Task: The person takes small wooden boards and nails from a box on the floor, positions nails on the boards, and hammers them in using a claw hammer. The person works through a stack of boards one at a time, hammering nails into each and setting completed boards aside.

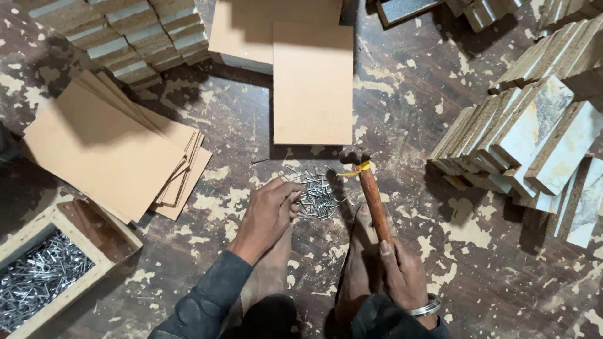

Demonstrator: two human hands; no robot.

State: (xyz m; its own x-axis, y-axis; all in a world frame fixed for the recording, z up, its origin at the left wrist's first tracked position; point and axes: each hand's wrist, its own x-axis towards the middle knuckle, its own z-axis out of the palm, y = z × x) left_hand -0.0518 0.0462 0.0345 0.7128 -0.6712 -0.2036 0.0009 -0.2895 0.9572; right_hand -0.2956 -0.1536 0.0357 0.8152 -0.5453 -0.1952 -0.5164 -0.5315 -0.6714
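My left hand (269,210) reaches down to a small pile of loose metal nails (316,196) on the floor, its fingertips bunched at the pile's left edge. My right hand (402,273) grips the reddish wooden handle of a hammer (370,191), whose dark head points up toward a square brown board (313,83). A yellow strip is tied near the hammer's head. My two bare feet rest on the floor under the hands.
A fan of brown boards (107,150) lies at left. A wooden box of nails (39,276) sits at lower left. Stacked laminated blocks (534,144) stand at right, and more blocks (132,34) are piled at upper left.
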